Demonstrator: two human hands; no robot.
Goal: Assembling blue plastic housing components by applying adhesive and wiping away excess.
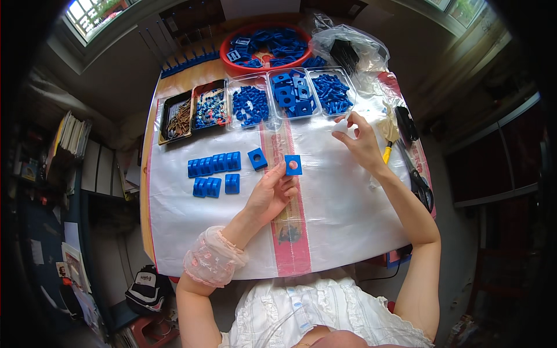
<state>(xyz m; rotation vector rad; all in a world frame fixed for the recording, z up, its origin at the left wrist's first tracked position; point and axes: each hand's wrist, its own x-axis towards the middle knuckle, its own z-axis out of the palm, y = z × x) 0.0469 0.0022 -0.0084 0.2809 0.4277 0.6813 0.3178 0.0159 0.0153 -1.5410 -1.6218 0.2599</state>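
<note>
My left hand [275,188] pinches a blue square plastic piece with a round hole [293,165] over the middle of the table. Just left of it, another blue holed piece [257,159] lies on the white sheet. Further left are a row of blue blocks [213,165], a shorter group [206,187] and a single block [232,184]. My right hand [361,139] hovers at the near edge of a clear tray of small blue parts [333,94], thumb and forefinger apart; I see nothing between them.
More trays hold brass-coloured screws [179,119], small metal and blue bits [210,109], blue parts [250,105] and holed blue pieces [293,95]. Behind stand a red basin [228,62] and a blue pronged rack [190,65]. Scissors [421,185] and a yellow-handled tool [387,153] lie right.
</note>
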